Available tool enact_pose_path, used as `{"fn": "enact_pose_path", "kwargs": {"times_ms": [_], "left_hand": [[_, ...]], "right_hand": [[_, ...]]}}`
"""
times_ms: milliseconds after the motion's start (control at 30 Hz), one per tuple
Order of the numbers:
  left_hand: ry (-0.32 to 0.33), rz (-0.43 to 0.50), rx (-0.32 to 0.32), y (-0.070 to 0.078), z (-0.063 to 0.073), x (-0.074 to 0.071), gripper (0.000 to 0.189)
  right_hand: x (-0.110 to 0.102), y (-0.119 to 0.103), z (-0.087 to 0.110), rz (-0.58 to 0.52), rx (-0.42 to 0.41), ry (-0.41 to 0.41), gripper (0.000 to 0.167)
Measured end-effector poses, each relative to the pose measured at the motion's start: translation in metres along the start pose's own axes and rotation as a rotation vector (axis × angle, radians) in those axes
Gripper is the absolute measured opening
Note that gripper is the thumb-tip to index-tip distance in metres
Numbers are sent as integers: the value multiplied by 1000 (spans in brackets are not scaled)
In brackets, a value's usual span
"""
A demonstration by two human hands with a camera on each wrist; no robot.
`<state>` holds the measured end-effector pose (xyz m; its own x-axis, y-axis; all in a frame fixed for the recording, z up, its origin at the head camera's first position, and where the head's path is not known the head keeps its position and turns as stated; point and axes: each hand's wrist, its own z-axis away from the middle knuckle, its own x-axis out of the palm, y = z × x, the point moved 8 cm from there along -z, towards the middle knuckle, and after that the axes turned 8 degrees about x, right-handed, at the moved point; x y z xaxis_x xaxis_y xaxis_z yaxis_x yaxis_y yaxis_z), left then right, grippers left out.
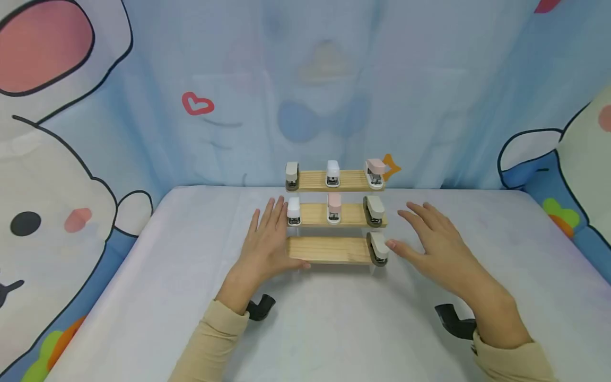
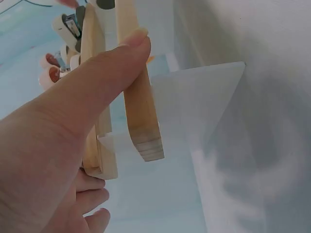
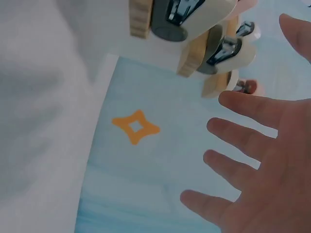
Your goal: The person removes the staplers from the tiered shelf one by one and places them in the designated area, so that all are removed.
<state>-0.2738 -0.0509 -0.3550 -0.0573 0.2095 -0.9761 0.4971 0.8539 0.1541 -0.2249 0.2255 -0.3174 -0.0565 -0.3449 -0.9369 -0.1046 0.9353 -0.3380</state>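
A three-tier wooden shelf (image 1: 329, 250) stands on the white table. Small staplers sit on it, three on the top board and three on the middle. The lowest board carries a single grey stapler (image 1: 378, 248) at its right end. My left hand (image 1: 267, 241) lies flat with straight fingers at the shelf's left end. Its thumb (image 2: 97, 73) rests against the lowest board's (image 2: 138, 97) edge. My right hand (image 1: 429, 236) is spread open just right of the shelf, holding nothing. Its thumb tip is close to the grey stapler (image 3: 194, 17); I cannot tell whether they touch.
The white table (image 1: 334, 329) runs wide around the shelf. A blue cartoon-print cloth (image 1: 215, 106) hangs behind and at both sides, with an orange star (image 3: 136, 127) printed just behind the shelf. Dark wrist-camera mounts (image 1: 260, 307) show at both sleeves.
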Motion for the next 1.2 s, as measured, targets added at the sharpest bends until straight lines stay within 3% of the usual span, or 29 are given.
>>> {"fn": "enact_pose_path", "kwargs": {"times_ms": [267, 500, 867, 1200], "left_hand": [[7, 28, -2, 0, 1, 3, 137], [26, 44, -6, -1, 4, 3, 136], [33, 26, 1, 0, 3, 0, 136], [38, 12, 5, 1, 3, 1, 137]], "right_hand": [[0, -26, 8, -75, -100, 51, 57], [3, -42, 10, -57, -200, 127, 33], [18, -49, 6, -38, -203, 67, 37], [27, -48, 5, 7, -170, 101, 44]]}}
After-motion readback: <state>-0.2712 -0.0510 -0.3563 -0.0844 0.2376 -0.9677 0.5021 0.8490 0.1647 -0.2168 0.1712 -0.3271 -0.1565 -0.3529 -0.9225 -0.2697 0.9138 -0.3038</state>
